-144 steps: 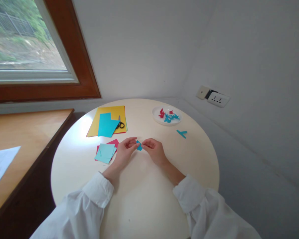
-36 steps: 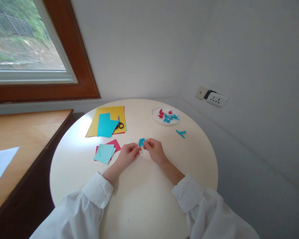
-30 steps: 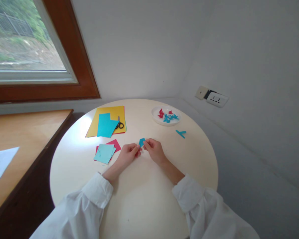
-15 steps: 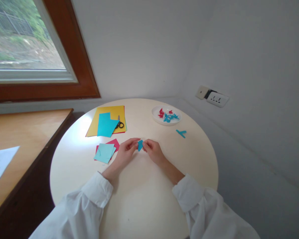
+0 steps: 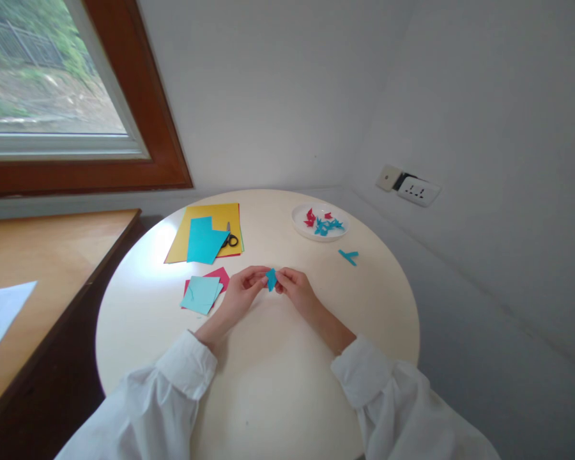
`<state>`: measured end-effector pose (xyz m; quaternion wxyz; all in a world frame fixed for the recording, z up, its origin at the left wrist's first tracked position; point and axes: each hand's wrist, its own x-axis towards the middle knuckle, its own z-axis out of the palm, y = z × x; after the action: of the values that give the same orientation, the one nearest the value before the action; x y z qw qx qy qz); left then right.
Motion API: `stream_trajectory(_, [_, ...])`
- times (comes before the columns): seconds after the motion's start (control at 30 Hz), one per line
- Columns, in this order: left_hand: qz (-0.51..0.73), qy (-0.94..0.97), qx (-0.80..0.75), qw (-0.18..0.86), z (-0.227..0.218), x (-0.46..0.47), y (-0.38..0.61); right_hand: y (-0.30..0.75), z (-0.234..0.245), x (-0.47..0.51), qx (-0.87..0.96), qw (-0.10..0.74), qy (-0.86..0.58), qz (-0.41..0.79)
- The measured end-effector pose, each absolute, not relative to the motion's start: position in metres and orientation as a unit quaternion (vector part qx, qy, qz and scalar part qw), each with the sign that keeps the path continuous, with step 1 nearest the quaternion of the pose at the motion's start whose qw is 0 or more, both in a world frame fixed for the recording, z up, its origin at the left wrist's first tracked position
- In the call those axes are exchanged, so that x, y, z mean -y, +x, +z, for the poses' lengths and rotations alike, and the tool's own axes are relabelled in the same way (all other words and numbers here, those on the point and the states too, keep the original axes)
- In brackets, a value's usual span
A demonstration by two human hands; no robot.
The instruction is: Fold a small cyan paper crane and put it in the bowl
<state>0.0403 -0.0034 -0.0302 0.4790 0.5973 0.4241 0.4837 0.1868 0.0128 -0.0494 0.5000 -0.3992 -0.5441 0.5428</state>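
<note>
Between my two hands, over the middle of the table, is a small piece of folded blue paper. My left hand pinches its left side with thumb and fingers. On the other side, my right hand grips the right edge between thumb and forefinger. Just left of my left hand lie light-blue paper squares on top of pink paper. Farther off to the right, a white dish holds red folded paper pieces and blue ones.
At the back left, black-handled scissors and a cut blue sheet rest on a yellow sheet. Blue paper strips lie right of my hands. A wooden desk with a printed sheet stands at the left.
The folded blue paper has turned slightly and shifted a little to the right between my fingers, showing a more pointed outline. Both hands stay in nearly the same place.
</note>
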Motion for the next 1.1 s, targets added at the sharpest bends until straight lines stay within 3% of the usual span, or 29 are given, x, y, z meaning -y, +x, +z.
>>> stream_trajectory(0.33, [0.487,0.594,-0.404,0.497,-0.0287,0.0048,0.0405,0.1856,-0.049,-0.0113,0.456,0.505,-0.36,0.638])
stream_trajectory(1.1, [0.514,0.579,-0.451,0.445,-0.0327,0.0022,0.0407,0.186,-0.0502,-0.013,0.514,0.514,-0.381,0.572])
